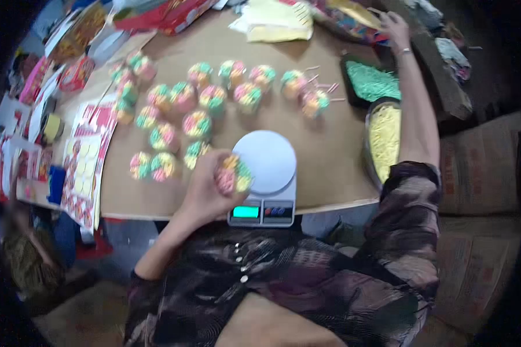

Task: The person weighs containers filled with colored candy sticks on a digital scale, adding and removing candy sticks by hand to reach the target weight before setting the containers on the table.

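Note:
My left hand (205, 184) is closed around a small cup of pink, green, yellow and orange pieces (234, 175), tilted beside the round plate of a white digital kitchen scale (265, 162). The scale's display glows green, but its digits are unreadable. At the far right, my right hand (394, 29) reaches over a colourful printed bag (353, 22). Its fingers look stretched out and apart, and nothing shows between them. Below that arm are a dark tray of green strips (371, 81) and an oval container of yellow strips (384, 141), partly covered by the forearm.
Several similar filled cups (213, 99) stand in loose rows on the brown table (330, 168). Pink sticks (325, 88) lie near the rightmost cups. Sticker sheets (84, 168) are at the left, yellow papers (278, 22) at the back. Cardboard boxes (474, 168) stand right of the table.

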The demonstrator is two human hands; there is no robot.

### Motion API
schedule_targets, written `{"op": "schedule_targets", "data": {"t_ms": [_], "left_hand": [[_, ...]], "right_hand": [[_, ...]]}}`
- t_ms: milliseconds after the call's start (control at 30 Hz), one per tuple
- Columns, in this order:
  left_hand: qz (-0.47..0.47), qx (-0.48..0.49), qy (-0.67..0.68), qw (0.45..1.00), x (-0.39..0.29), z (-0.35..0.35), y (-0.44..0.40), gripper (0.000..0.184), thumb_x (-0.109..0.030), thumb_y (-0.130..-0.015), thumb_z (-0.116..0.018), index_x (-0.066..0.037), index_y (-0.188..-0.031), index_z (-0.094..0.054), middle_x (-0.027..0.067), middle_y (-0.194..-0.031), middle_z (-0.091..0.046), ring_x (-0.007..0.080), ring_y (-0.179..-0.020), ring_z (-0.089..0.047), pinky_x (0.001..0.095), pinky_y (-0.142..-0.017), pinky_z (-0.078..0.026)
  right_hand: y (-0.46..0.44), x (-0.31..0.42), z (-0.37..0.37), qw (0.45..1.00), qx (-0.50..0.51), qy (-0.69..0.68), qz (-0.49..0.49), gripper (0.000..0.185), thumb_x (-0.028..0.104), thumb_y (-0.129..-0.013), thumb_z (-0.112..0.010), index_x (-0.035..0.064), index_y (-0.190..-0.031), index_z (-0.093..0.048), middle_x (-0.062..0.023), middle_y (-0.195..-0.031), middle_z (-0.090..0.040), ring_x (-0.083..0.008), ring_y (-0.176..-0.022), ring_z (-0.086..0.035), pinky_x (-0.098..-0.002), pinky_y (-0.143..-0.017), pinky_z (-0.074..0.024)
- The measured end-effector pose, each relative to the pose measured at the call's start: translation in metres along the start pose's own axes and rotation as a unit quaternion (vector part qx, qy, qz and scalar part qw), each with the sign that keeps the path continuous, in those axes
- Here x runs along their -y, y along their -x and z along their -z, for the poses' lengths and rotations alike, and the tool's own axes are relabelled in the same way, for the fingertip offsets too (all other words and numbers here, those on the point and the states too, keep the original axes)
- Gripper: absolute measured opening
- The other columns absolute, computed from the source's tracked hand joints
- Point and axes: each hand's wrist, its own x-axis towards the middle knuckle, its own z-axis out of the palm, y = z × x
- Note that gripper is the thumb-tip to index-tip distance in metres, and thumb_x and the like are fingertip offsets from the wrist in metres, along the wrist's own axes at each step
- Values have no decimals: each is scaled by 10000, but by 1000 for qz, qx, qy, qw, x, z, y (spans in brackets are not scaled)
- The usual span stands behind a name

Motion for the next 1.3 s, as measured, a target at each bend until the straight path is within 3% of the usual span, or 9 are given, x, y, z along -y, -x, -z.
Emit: {"op": "schedule_targets", "data": {"t_ms": [100,200,367,467,633,767,933,1100,1300], "left_hand": [[-31,-35,15,999,-8,-4,-9,627,-92,-590,-766,-25,-1156,-504,120,-987,-581,241,-872,-578,327,-783,-472],[-38,-36,23,998,-10,-5,-13,653,-57,-588,-783,-44,-1170,-488,104,-1035,-573,225,-906,-590,320,-812,-494],[-56,-85,-15,995,0,-16,-16,705,-57,-610,-799,-59,-1220,-445,83,-1116,-522,202,-979,-572,313,-849,-496],[-39,-127,24,991,5,-22,-17,717,-77,-610,-810,-49,-1225,-443,90,-1102,-518,195,-965,-566,311,-839,-494],[-102,-29,1,994,-5,-10,-16,712,-95,-625,-803,-27,-1234,-441,107,-1103,-519,208,-966,-556,334,-846,-481],[0,141,-16,990,-7,4,-18,680,-73,-668,-748,-14,-1268,-431,126,-1130,-519,236,-989,-548,364,-872,-457],[46,-33,-80,995,1,-10,-9,658,-51,-683,-695,-16,-1283,-430,140,-1136,-515,266,-1032,-524,387,-889,-434],[-113,-56,-169,977,10,-17,-12,637,-59,-663,-660,-22,-1260,-440,170,-1098,-495,307,-1009,-481,384,-834,-437],[-100,-8,-216,971,-37,-12,-27,668,-71,-658,-707,-14,-1263,-431,165,-1099,-493,303,-995,-497,391,-833,-434]], "right_hand": [[86,26,-38,979,202,-11,4,299,209,-889,-650,-7,-1096,-641,-51,-915,-656,-89,-750,-595,-173,-631,-457],[213,130,-65,921,384,-26,67,232,166,-903,-614,11,-1071,-650,-29,-875,-653,-66,-721,-592,-153,-621,-421],[366,149,-67,791,521,-233,-221,400,137,-960,-523,6,-1330,-446,-84,-1017,-602,-120,-751,-636,-188,-609,-459],[398,151,-71,850,429,-242,-187,448,165,-938,-557,-29,-1325,-438,-100,-1025,-553,-126,-778,-628,-211,-621,-470],[393,142,-67,891,388,-201,-122,385,91,-907,-553,-8,-1277,-513,-107,-1039,-564,-91,-690,-520,-204,-627,-442],[396,142,-66,868,443,-183,-134,356,71,-934,-516,-7,-1281,-520,-100,-1094,-594,-93,-795,-559,-211,-698,-481],[421,142,-74,838,341,-309,-292,341,57,-930,-504,-24,-1260,-529,-108,-1114,-603,-114,-879,-593,-217,-753,-493],[439,137,-86,847,312,-310,-299,351,36,-919,-496,-33,-1261,-527,-113,-1141,-605,-138,-968,-599,-223,-807,-492],[422,138,-65,829,281,-362,-322,368,14,-906,-492,-28,-1270,-525,-115,-1162,-596,-137,-985,-588,-222,-830,-484]]}}
